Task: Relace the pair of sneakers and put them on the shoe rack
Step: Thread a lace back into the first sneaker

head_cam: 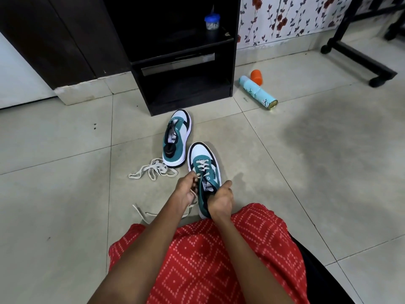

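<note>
A teal, white and black sneaker (202, 160) lies on the floor in front of my lap, with a cream lace crossed through its front eyelets. My left hand (185, 190) pinches that lace at the sneaker's left side; its loose end (140, 213) trails over the tiles. My right hand (220, 199) grips the sneaker's heel end. The second sneaker (178, 139) stands unlaced farther off, toe toward the black shoe rack (186, 93). Its loose cream lace (151, 171) lies in a heap to its left.
A pale blue spray can (258, 93) lies on the tiles right of the rack, with an orange cap (256, 77) beside it. A blue-lidded jar (212, 22) stands on the rack's upper shelf. A black wheeled stand (359, 60) is at the far right.
</note>
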